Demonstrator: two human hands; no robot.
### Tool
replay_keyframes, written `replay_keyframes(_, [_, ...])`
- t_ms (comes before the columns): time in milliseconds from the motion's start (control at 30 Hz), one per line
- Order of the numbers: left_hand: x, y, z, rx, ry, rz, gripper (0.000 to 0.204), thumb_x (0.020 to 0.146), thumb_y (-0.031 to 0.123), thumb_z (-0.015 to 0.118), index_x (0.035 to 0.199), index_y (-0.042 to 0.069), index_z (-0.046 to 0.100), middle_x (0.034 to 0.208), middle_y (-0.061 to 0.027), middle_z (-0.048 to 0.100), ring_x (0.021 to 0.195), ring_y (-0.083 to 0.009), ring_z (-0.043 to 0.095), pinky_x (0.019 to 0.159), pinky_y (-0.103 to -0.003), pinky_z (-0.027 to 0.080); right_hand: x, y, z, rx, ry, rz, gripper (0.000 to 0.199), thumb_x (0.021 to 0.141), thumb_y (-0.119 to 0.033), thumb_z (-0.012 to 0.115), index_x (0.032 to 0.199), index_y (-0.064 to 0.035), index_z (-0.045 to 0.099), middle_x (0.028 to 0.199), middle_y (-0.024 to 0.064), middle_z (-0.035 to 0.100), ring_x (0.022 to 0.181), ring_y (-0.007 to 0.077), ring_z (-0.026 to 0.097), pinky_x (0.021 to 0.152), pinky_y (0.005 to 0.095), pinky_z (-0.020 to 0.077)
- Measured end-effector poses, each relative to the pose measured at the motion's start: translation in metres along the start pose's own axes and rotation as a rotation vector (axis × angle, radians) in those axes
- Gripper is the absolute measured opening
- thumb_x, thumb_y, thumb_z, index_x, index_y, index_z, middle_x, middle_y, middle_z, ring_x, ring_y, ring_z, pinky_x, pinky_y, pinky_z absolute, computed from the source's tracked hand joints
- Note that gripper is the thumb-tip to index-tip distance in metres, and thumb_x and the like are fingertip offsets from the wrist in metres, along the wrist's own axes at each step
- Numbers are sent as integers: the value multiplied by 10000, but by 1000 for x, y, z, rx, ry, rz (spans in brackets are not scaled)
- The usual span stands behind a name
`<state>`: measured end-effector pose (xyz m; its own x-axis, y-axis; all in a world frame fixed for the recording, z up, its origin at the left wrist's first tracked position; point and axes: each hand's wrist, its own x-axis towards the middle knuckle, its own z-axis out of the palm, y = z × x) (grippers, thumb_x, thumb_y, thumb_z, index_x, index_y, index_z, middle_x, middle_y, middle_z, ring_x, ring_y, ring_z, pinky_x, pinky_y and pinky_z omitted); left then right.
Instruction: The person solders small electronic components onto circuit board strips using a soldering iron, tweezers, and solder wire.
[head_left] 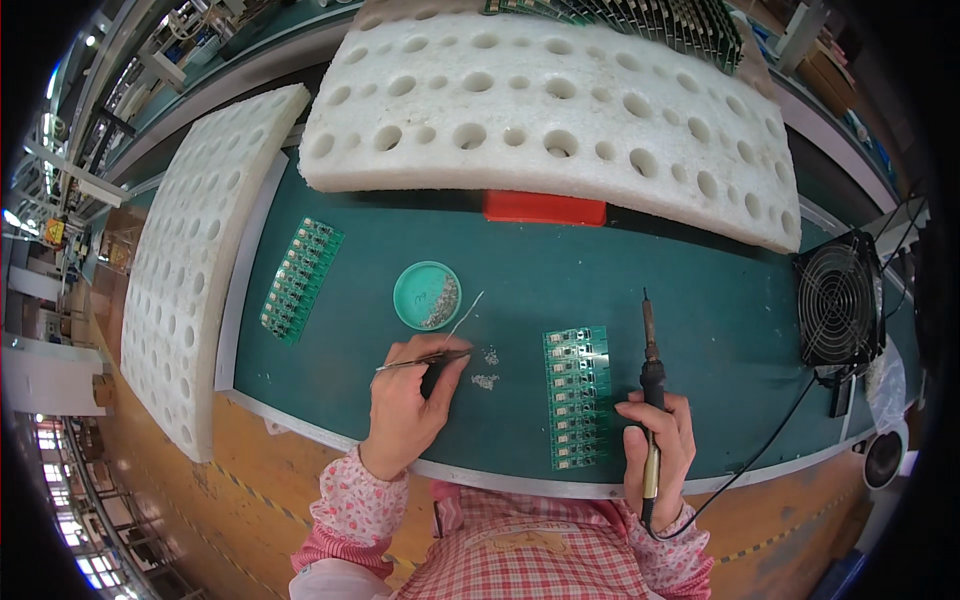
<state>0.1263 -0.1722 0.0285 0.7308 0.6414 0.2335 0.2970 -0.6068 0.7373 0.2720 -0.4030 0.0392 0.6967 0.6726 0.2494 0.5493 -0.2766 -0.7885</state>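
My right hand is closed around a soldering iron, its tip pointing away from me and its cord trailing below. Just left of it lies a green circuit board panel with rows of small parts. In the pinch of my left hand are dark tweezers, and a thin silvery wire sticks out beyond the fingers. Small pale components lie loose on the mat beside the tweezers' tip. Beyond that hand stands a round green dish holding more of them.
A second circuit board panel lies at left. White foam blocks with holes stand at the back and left; several boards sit upon the back one. A red bin shows beneath it. At right stands a black fan.
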Motion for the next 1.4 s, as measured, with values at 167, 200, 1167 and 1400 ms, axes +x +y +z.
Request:
replay_keyframes(167, [3,1,1,25,-9,37,166,856,-64,705,1008,0,718,1000,-101,721,900,-233,672,785,-318,529,2,2,1,14,-18,-18,199,969,-204,668,1098,-58,706,1075,148,616,919,263,646,796,353,527])
replay_keyframes(200, [3,1,1,25,-12,36,166,856,-64,705,1008,0,718,1000,-101,721,900,-233,672,785,-318,529,2,2,1,14,-19,-14,199,969,-204,668,1098,-58,706,1075,148,616,919,263,646,796,353,527])
replay_keyframes(1167, [27,33,28,-72,-40,200,158,861,-78,695,1000,-4,687,978,-104,703,833,-228,684,745,-305,530,2,-5,20,-235,-50,-115,523,748,-57,824,1232,-166,661,1073,138,553,858,300,590,731,399,502])
replay_keyframes(1400, [27,29,44,-38,-119,214,175,844,-96,699,999,-18,675,971,-117,701,830,-244,684,735,-312,532,3,1,10,-82,-38,-55,459,752,-73,829,1182,-143,685,1058,135,558,814,268,617,705,370,526])
